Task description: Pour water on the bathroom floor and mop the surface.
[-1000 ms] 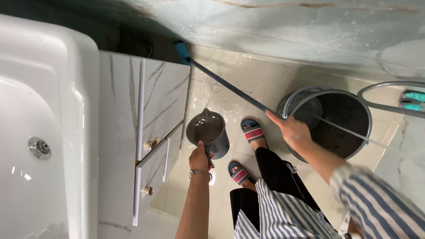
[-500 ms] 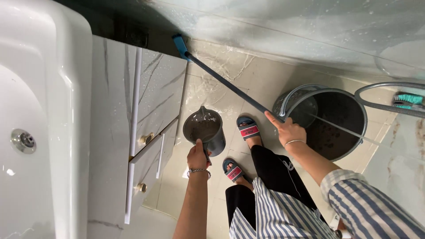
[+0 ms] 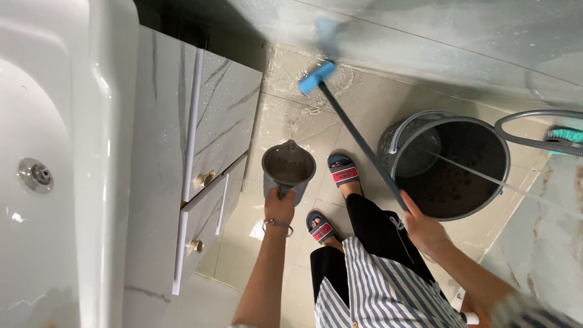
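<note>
Overhead, a dark bucket (image 3: pixel 461 164) is being kept on the wet floor (image 3: pixel 285 109); a long brush (image 3: pixel 355 133) is being gripped by the closed right hand (image 3: pixel 422 228), a grey jug (image 3: pixel 288 169) by the closed left hand (image 3: pixel 279 206).

The sink (image 3: pixel 54 182) fills the left of the view, with the cabinet (image 3: pixel 200 158) under and just right of it, its drawers facing the floor (image 3: pixel 273 127). The left hand (image 3: pixel 279 208) holds the jug (image 3: pixel 288 167) over the floor between the cabinet and the person's feet (image 3: pixel 343 173). Right of the feet stands the bucket (image 3: pixel 452 164), a thin stream of water (image 3: pixel 486 177) falling into it. The right hand (image 3: pixel 422 229) grips the long handle (image 3: pixel 358 136), which runs up and left to the brush head (image 3: pixel 316 77), apparently resting on the wet floor by the far wall (image 3: pixel 425 36). A hose (image 3: pixel 534 130) lies right of the bucket.
</note>
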